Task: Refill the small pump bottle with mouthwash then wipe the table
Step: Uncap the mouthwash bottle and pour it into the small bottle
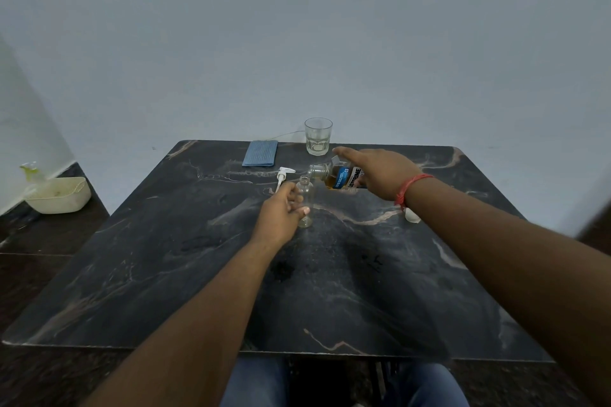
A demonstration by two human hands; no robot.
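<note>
The dark marble table point(330, 291) carries everything, and it is not yet wiped: the folded blue cloth point(260, 153) lies untouched at the far edge, just left of the empty drinking glass point(318, 136). The refill looks only just started. The mouthwash bottle point(344, 177), uncapped and tipped nearly flat, hangs just nearer than the glass, its open neck right above the mouth of the small pump bottle point(305, 205), which appears clear and empty; whether liquid is running yet cannot be told. A small white cap point(412, 216) sits nearer and to the right of the glass, partly behind the wrist. The pump head point(284, 177) lies off its bottle, nearer than the cloth.

The right hand point(380, 172) grips the mouthwash bottle from above. The left hand point(281, 211) curls round the small pump bottle, steadying it upright on the table. Pouring, refitting the pump and wiping remain.
</note>
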